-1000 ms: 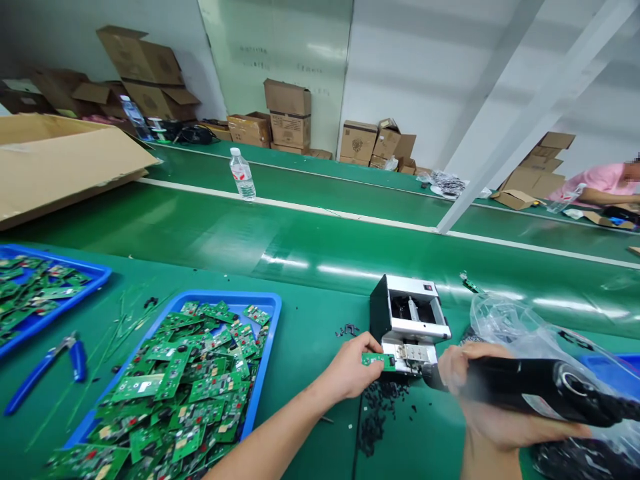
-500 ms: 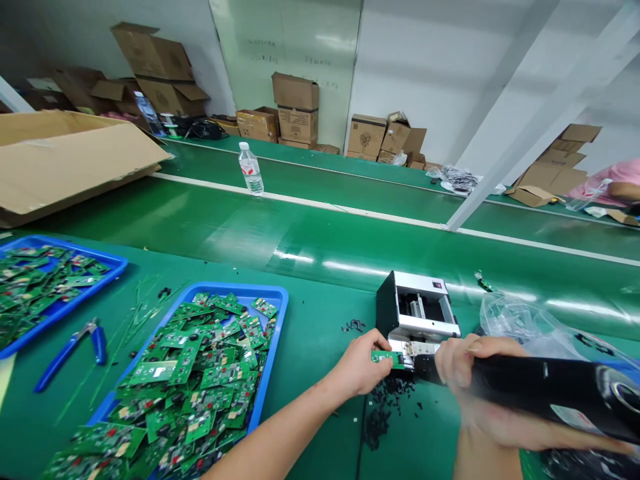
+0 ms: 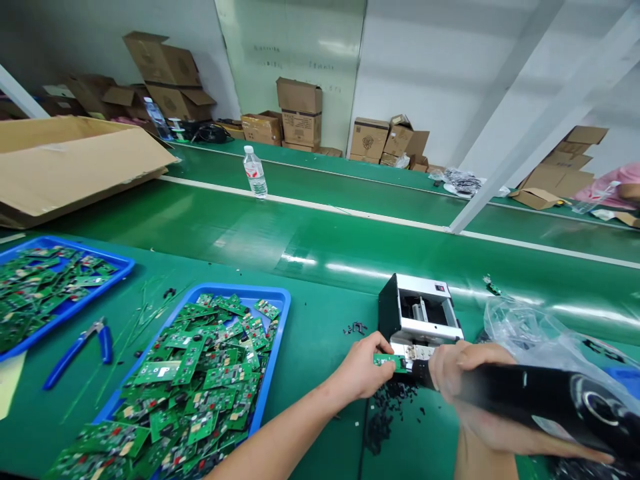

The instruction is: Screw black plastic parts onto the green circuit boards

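Observation:
My left hand [image 3: 367,367] pinches a small green circuit board [image 3: 384,360] by its left part, in front of a silver and black machine [image 3: 423,310]. Wrapped around a long black hand-held tool [image 3: 530,393] is my right hand [image 3: 465,373]. The tool's narrow black end points left and meets the right end of the board or lies right beside it; I cannot tell which. Small black plastic pieces [image 3: 380,427] lie scattered below the board. A blue tray [image 3: 286,313] heaped with similar circuit boards [image 3: 220,377] stands left of my left forearm.
A second blue tray [image 3: 131,263] of boards and blue-handled cutters [image 3: 80,350] are at the left. Behind stand a large cardboard box [image 3: 85,163] and a water bottle [image 3: 255,175]. A clear plastic bag [image 3: 525,327] lies right of the machine. A white post [image 3: 495,180] rises behind it.
The view has shifted slightly. Both hands keep their grips; the black tool's rear end now sits a little lower. The board remains at the machine's front.

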Motion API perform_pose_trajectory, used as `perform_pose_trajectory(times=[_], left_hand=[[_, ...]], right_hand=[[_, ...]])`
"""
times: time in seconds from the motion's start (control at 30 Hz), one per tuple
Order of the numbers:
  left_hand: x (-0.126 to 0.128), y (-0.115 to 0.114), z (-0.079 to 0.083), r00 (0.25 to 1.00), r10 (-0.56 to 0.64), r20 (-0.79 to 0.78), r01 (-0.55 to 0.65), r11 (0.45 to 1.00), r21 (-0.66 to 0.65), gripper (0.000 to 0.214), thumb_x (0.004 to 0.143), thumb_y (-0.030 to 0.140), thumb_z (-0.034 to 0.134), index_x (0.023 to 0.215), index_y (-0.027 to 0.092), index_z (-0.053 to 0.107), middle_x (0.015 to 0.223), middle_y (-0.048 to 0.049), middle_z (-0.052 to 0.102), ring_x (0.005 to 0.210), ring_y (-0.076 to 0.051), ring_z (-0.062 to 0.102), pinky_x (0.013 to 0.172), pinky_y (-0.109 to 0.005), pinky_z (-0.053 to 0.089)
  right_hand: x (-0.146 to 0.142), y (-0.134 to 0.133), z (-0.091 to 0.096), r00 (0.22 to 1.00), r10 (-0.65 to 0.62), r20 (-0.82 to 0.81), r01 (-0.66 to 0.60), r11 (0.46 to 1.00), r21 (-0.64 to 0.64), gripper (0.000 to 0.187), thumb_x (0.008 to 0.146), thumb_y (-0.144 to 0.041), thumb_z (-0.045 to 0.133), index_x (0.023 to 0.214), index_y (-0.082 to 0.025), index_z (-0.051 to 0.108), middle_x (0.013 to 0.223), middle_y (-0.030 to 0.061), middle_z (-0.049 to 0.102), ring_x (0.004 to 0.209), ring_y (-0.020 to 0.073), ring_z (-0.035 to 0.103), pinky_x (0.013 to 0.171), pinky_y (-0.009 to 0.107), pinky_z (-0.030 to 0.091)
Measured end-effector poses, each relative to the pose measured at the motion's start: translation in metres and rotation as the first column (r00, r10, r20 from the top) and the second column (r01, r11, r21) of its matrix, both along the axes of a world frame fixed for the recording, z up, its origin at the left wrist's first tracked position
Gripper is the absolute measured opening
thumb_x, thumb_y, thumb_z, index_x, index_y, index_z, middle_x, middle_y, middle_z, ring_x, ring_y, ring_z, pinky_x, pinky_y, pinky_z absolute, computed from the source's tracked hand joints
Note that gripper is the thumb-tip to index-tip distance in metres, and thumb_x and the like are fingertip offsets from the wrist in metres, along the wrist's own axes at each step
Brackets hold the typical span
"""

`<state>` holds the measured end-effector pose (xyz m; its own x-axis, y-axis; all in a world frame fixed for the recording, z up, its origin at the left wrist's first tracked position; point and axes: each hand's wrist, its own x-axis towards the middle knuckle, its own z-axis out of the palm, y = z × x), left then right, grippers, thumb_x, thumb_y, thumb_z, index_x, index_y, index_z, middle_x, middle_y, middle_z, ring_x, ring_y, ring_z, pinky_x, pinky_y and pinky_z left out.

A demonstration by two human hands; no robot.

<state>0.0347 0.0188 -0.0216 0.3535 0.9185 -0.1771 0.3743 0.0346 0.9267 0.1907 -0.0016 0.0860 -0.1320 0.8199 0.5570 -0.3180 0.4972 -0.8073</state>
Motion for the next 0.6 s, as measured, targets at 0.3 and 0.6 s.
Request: perform_pose_trajectory(times=[0.3,0.6], left_hand=[[0.001,0.003,0.0,1.0,0.009,-0.028,-0.009,1.0,0.004,0.021,0.072,0.026,0.059,0.091,0.019,0.061,0.09,-0.0019,0.064,0.081,-0.017,0.056,0.072,-0.025,0.041],[-0.01,0.012,0.006,0.996,0.05,0.067,-0.045,0.995,-0.087,0.025,0.072,0.026,0.061,0.094,0.017,0.055,0.085,-0.0014,0.063,0.065,-0.011,0.054,0.059,-0.022,0.04]], right_hand=[[-0.012,-0.005,-0.009,1.0,-0.013,-0.013,0.013,1.0,0.012,0.048,0.084,-0.062,0.04,0.094,-0.026,0.071,0.051,-0.0009,0.054,0.037,0.0159,0.048,0.04,0.029,0.038],[0.029,-0.003,-0.013,0.911,-0.343,-0.228,0.29,0.927,-0.236,0.083,0.06,-0.095,0.027,0.09,-0.027,0.062,0.048,-0.0037,0.052,0.036,0.0139,0.044,0.038,0.028,0.037]])
